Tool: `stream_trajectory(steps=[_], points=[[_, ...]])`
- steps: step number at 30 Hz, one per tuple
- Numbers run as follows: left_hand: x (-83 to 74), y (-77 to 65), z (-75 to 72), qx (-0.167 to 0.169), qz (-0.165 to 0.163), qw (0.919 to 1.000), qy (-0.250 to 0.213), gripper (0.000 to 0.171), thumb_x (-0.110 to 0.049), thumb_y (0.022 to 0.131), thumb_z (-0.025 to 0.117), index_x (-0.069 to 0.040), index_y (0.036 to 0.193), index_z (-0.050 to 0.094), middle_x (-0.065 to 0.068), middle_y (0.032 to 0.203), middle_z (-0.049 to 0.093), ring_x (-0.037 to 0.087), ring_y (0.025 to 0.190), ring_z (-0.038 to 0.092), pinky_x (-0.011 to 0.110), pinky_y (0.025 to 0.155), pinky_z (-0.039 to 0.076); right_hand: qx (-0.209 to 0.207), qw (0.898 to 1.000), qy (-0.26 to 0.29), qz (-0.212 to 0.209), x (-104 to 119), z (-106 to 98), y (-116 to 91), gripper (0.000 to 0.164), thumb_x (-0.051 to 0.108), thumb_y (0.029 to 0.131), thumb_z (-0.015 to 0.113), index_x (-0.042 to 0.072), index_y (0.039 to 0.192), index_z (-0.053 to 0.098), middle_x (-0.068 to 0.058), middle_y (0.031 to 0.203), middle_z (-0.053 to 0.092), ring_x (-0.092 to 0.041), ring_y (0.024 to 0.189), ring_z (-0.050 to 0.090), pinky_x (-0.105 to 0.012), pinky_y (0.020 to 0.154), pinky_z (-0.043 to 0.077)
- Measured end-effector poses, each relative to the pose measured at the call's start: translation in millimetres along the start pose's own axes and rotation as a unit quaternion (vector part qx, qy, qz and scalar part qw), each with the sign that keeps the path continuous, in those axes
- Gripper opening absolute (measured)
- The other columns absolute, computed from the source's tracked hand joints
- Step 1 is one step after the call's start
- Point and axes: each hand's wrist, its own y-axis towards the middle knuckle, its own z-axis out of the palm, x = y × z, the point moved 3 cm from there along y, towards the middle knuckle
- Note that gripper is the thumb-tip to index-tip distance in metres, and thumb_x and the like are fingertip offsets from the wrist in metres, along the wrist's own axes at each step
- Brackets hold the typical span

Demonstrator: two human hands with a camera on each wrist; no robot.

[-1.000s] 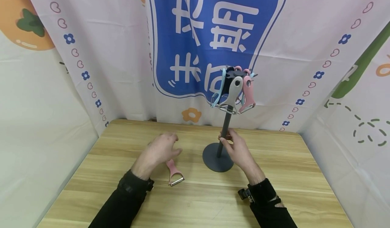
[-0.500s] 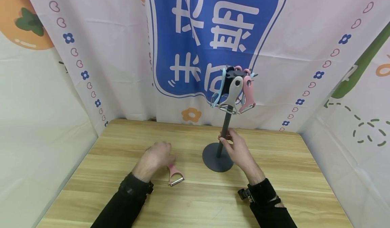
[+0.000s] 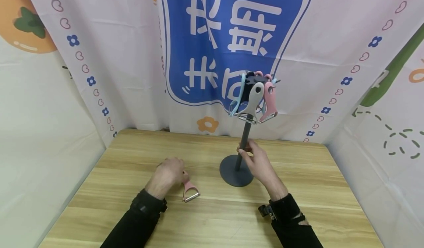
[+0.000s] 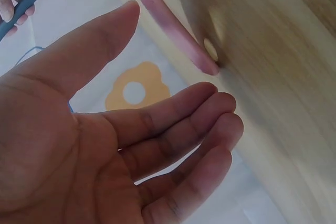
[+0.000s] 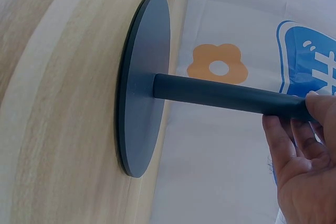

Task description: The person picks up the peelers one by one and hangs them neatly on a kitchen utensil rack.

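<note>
A pink Y-shaped vegetable peeler (image 3: pixel 190 191) lies on the wooden table, its metal blade towards the person. My left hand (image 3: pixel 168 175) hovers at its handle end; in the left wrist view the thumb and the bent fingers (image 4: pixel 197 119) stand apart, with the peeler handle (image 4: pixel 170 24) just beyond them and nothing in the grasp. My right hand (image 3: pixel 260 163) grips the dark grey pole (image 5: pixel 226 95) of an upright display stand, low down, between thumb and fingers. Several peelers hang from its top, among them a white one (image 3: pixel 254 100), a pink one (image 3: pixel 270 101) and a light blue one (image 3: pixel 242 93).
The stand's round flat base (image 3: pixel 228 172) rests on the table (image 3: pixel 212 222) right of the middle. A printed cloth (image 3: pixel 139 75) hangs along the table's back edge, and more cloth (image 3: pixel 49 141) encloses both sides.
My left hand has come down and towards the person, to the handle end of the pink peeler on the table. The right hand keeps its grip on the pole.
</note>
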Motion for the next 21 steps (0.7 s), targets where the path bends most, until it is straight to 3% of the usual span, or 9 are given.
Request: stream_trajectory(steps=[12, 17, 21], points=[[-1.2, -5.6, 1.3, -0.006, -0.033, 0.9994, -0.001, 0.048, -0.051, 0.083, 0.08, -0.014, 0.063, 0.057, -0.001, 0.063, 0.05, 0.014, 0.056, 0.045, 0.029, 0.05, 0.038, 0.0, 1.0, 0.007, 0.003, 0.6, 0.0, 0.4, 0.022, 0.022, 0.105, 0.061, 0.015, 0.126, 0.058, -0.006, 0.122, 0.065, -0.023, 0.115, 0.067, -0.031, 0.091, 0.057], [-1.3, -6.1, 1.7, 0.003, -0.028, 0.9996, 0.007, 0.049, -0.054, 0.084, 0.08, -0.013, 0.068, 0.058, 0.002, 0.069, 0.055, 0.016, 0.06, 0.05, 0.033, 0.056, 0.046, 0.002, 1.0, 0.012, 0.001, 0.4, -0.1, -0.2, 0.023, 0.018, 0.106, 0.06, 0.013, 0.128, 0.057, -0.007, 0.122, 0.065, -0.024, 0.116, 0.067, -0.031, 0.091, 0.057], [-1.3, -5.9, 2.8, 0.002, -0.02, 0.9998, 0.004, 0.048, -0.053, 0.084, 0.08, -0.014, 0.066, 0.059, 0.001, 0.068, 0.056, 0.016, 0.06, 0.05, 0.033, 0.056, 0.045, 0.004, 1.0, 0.007, 0.001, 1.0, -0.3, -0.5, 0.024, 0.017, 0.106, 0.059, 0.013, 0.129, 0.057, -0.007, 0.123, 0.065, -0.025, 0.116, 0.067, -0.031, 0.091, 0.057]])
